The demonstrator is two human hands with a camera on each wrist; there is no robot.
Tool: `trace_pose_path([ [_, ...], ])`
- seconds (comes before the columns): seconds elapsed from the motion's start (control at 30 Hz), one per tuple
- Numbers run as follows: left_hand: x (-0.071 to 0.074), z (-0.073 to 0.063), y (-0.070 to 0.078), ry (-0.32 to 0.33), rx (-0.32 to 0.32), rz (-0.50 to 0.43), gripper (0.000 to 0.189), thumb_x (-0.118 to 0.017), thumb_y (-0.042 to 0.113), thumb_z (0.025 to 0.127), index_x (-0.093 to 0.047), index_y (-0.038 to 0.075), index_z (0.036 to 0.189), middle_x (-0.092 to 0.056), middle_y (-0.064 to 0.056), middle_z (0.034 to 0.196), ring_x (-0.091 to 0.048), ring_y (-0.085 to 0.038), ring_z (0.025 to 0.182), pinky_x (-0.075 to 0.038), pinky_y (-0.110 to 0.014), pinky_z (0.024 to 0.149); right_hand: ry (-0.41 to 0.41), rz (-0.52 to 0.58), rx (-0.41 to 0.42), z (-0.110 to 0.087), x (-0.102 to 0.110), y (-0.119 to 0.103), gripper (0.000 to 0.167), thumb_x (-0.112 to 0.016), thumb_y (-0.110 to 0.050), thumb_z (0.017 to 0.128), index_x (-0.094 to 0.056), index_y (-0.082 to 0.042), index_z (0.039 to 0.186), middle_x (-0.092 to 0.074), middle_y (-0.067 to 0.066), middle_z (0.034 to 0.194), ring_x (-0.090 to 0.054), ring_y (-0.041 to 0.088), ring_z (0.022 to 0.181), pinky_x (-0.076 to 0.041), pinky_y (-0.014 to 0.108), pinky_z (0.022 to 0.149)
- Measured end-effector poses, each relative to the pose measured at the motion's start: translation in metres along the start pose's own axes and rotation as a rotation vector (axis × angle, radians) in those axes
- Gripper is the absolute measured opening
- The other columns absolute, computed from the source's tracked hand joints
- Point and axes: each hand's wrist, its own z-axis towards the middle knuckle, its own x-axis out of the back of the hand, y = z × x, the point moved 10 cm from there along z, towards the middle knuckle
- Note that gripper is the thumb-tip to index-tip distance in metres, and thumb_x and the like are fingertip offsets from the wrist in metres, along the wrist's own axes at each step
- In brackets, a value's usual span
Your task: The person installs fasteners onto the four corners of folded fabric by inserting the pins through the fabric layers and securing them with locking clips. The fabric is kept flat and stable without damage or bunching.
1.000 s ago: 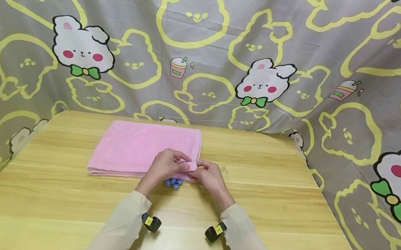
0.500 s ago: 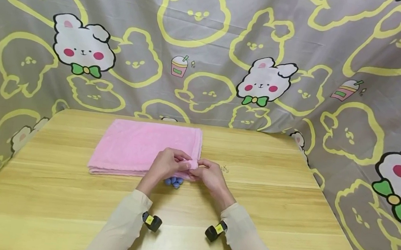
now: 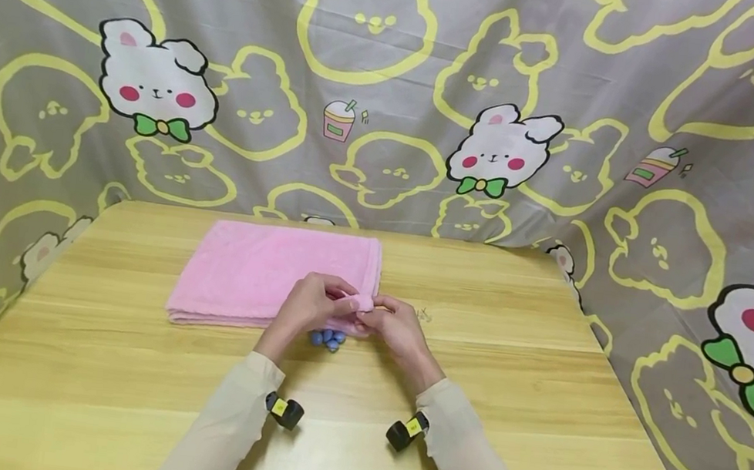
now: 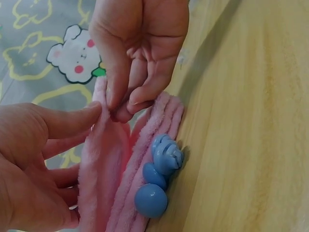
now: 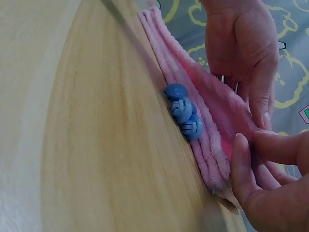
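Observation:
A folded pink plush blanket (image 3: 254, 275) lies on the table, its layers showing along the near edge. At its near right corner, my left hand (image 3: 313, 307) pinches the raised top layer between thumb and fingers. My right hand (image 3: 399, 332) pinches the same lifted edge with thumb and index finger, close to the left fingertips. Whether anything small sits inside the right fingers is hidden. Several glossy blue round plastic clips (image 4: 151, 200), some with slotted sides, lie in a cluster against the blanket's near edge, below the hands; in the right wrist view the clips (image 5: 182, 110) touch the folded layers.
The wooden table (image 3: 511, 405) extends around the blanket on every side. A small dark mark or thin object (image 3: 422, 315) lies right of the right hand, too small to make out. Grey curtains (image 3: 397, 59) with rabbit prints hang behind and at both sides.
Both hands stay at the blanket's corner, with only slight finger movement at the pinched edge. The head view tilts a little, so everything sits slightly higher. The clips stay put.

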Motion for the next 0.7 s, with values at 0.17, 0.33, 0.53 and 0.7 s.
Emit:
trace_pose_path([
  [0.17, 0.0042, 0.0012, -0.0019, 0.025, 0.018, -0.016, 0.009, -0.079, 0.023, 0.088, -0.080, 0.016, 0.093, -0.078, -0.002, 0.092, -0.069, -0.020, 0.089, -0.052, -0.038, 0.083, -0.012, 0.047, -0.007, 0.0000, -0.0015, -0.0022, 0.024, -0.063, 0.008, 0.087, -0.065, 0.013, 0.111, -0.072, 0.009, 0.085, -0.070, 0.013, 0.073, -0.059, 0.026, 0.075],
  [0.33, 0.0008, 0.0016, -0.0020, 0.014, 0.019, -0.018, 0.008, -0.081, 0.020, 0.086, -0.080, 0.015, 0.093, -0.078, -0.002, 0.092, -0.069, -0.019, 0.089, -0.052, -0.036, 0.083, -0.034, 0.087, -0.032, 0.0002, -0.0042, -0.0019, 0.025, -0.058, 0.006, 0.093, -0.062, 0.016, 0.116, -0.071, 0.013, 0.090, -0.070, 0.014, 0.077, -0.060, 0.028, 0.079],
  [0.53, -0.0018, 0.0021, -0.0023, 0.008, 0.011, -0.002, 0.006, -0.081, 0.019, 0.087, -0.079, 0.014, 0.090, -0.078, 0.000, 0.090, -0.068, -0.016, 0.085, -0.052, -0.035, 0.082, -0.075, 0.111, -0.071, -0.0012, -0.0074, -0.0010, 0.039, -0.048, -0.018, 0.107, -0.058, 0.013, 0.128, -0.074, 0.021, 0.103, -0.073, 0.018, 0.084, -0.059, 0.031, 0.085],
  [0.7, -0.0035, 0.0014, -0.0009, 0.000, 0.009, 0.008, 0.006, -0.082, 0.017, 0.085, -0.079, 0.013, 0.089, -0.077, -0.001, 0.088, -0.067, -0.015, 0.083, -0.052, -0.035, 0.081, -0.068, 0.061, -0.069, -0.0019, -0.0076, -0.0012, 0.043, -0.056, -0.026, 0.105, -0.061, 0.012, 0.124, -0.075, 0.013, 0.096, -0.073, 0.014, 0.081, -0.059, 0.028, 0.082],
])
